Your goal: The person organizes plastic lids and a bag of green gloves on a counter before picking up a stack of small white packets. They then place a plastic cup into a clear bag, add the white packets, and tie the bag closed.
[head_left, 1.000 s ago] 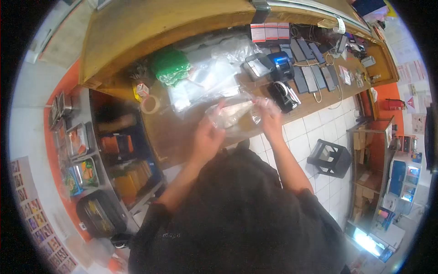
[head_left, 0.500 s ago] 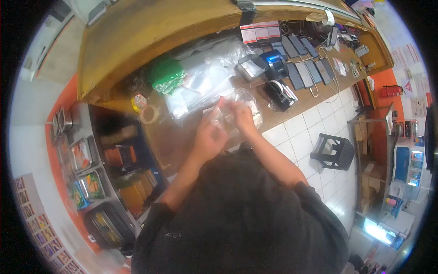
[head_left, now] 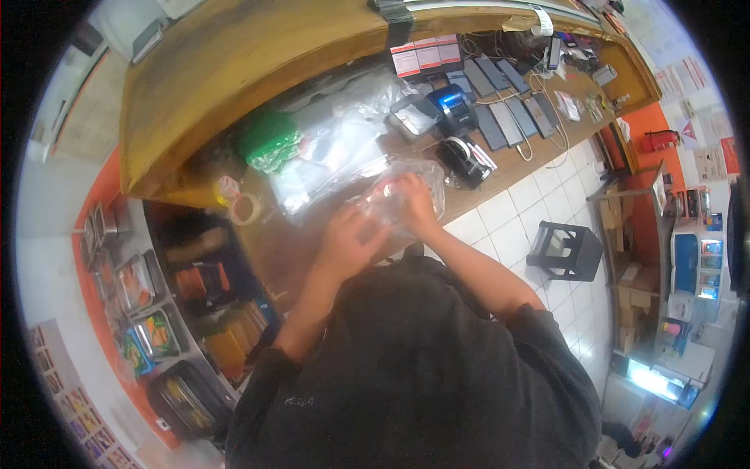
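Note:
A clear plastic bag (head_left: 431, 173) lies at the front edge of the wooden counter, with both hands at it. My left hand (head_left: 349, 244) is at the bag's near left side, fingers curled on its film. Over the bag's opening or inside it, my right hand (head_left: 418, 209) points downward with its fingers bent together; what they hold is hidden. A small reddish patch shows through the film beside the right fingertips, too blurred to name. Flat clear plastic sleeves (head_left: 332, 160) lie just beyond the hands.
On the counter are a green plastic-wrapped bundle (head_left: 269, 142), a tape roll (head_left: 244, 209), a blue-black label printer (head_left: 453, 108), a black tape dispenser (head_left: 466, 162) and several phones (head_left: 491, 127) with cables. A black stool (head_left: 566, 250) stands on the tiled floor at right.
The right hand has moved down onto or into the clear bag, which now bulges around it. The small clear packet with a red top, earlier between the hands, is no longer distinct. The view has shifted slightly.

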`<state>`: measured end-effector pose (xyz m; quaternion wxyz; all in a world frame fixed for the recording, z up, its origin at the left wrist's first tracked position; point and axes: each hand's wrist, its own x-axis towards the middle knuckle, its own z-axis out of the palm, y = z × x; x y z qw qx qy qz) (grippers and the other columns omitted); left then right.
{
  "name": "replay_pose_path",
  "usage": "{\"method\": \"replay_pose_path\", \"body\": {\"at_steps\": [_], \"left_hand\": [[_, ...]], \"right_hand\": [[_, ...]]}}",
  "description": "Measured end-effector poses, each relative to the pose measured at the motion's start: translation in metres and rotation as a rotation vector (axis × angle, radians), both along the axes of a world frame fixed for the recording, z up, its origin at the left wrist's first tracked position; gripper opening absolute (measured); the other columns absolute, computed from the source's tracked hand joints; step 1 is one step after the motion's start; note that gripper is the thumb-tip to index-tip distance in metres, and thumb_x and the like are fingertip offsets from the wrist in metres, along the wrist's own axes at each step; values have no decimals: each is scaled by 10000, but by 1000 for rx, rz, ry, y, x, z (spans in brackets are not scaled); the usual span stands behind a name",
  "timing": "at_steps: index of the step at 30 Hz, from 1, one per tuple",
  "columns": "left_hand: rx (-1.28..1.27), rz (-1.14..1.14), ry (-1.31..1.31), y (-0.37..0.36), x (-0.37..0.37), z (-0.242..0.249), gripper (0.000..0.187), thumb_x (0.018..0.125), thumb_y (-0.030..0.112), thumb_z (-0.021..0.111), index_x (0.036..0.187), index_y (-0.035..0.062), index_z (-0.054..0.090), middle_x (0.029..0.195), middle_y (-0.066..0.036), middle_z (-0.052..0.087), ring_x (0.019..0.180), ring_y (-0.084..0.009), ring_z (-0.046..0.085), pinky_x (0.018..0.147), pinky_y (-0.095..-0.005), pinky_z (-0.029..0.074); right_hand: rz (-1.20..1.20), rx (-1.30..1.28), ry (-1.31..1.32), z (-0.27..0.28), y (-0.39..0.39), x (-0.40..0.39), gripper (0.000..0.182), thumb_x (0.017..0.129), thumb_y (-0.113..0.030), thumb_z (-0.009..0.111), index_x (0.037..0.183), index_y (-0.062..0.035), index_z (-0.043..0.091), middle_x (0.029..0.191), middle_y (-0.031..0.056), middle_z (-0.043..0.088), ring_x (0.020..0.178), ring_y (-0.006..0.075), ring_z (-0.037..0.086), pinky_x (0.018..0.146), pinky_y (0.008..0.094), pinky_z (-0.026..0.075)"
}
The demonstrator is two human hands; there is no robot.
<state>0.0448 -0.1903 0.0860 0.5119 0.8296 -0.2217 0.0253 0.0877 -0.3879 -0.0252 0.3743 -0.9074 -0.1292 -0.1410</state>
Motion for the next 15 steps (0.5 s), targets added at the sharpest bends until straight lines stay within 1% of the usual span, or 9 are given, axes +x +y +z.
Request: {"method": "replay_pose_path", "body": {"at_steps": [1, 4, 7, 10, 11, 13, 15], "left_hand": [[21, 16, 10, 1, 0, 0, 172, 795, 56, 751, 782, 19, 584, 1443, -174, 548, 1171, -298, 645, 961, -348, 493], [-32, -21, 43, 1, 4, 8, 184, 796, 69, 759, 777, 20, 583, 1435, -161, 560, 1180, -299, 644, 981, -360, 488], [-131, -28, 9, 1, 11, 10, 147, 793, 82, 774, 846, 24, 650, 1445, -166, 548, 1160, -293, 651, 967, -365, 496], [-47, -22, 2, 18, 8, 21, 234, 770, 146, 824, 926, 16, 708, 1359, -166, 619, 1095, -283, 670, 967, -373, 497], [-192, 27, 108, 35, 4, 9, 366, 723, 138, 850, 1026, 19, 682, 1372, -171, 600, 1152, -292, 636, 996, -379, 485], [-480, 124, 317, 69, -6, -31, 663, 628, 123, 901, 1226, 26, 630, 1397, -181, 562, 1267, -311, 569, 1055, -392, 462], [-160, 271, 177, 55, -1, -36, 997, 513, 337, 947, 1353, 23, 512, 1462, -161, 483, 1330, -305, 474, 1113, -427, 376]], "right_hand": [[-28, 12, 7, 3, 1, 1, 288, 687, 2, 684, 969, -55, 664, 1046, 121, 632, 985, 393, 550, 838, 467, 467], [-9, 0, 6, 20, 5, -1, 221, 720, -28, 682, 938, -62, 680, 1040, 112, 635, 964, 391, 554, 828, 462, 471], [3, -116, 63, 15, 2, -5, 183, 735, -14, 659, 908, -62, 694, 1044, 108, 637, 957, 383, 558, 813, 457, 472], [19, -110, 85, 12, -2, -9, 176, 741, -6, 656, 901, -62, 702, 1036, 107, 638, 954, 378, 563, 811, 459, 474], [32, -105, 95, 10, -3, -10, 163, 746, -15, 662, 898, -62, 699, 1036, 107, 636, 958, 377, 561, 808, 460, 474], [55, -95, 110, 6, -5, -11, 138, 757, -34, 673, 890, -62, 692, 1035, 106, 630, 965, 376, 558, 803, 462, 474], [50, -106, 108, 7, -5, -11, 146, 754, -53, 686, 898, -67, 694, 1041, 106, 624, 979, 366, 556, 803, 461, 473]]}}
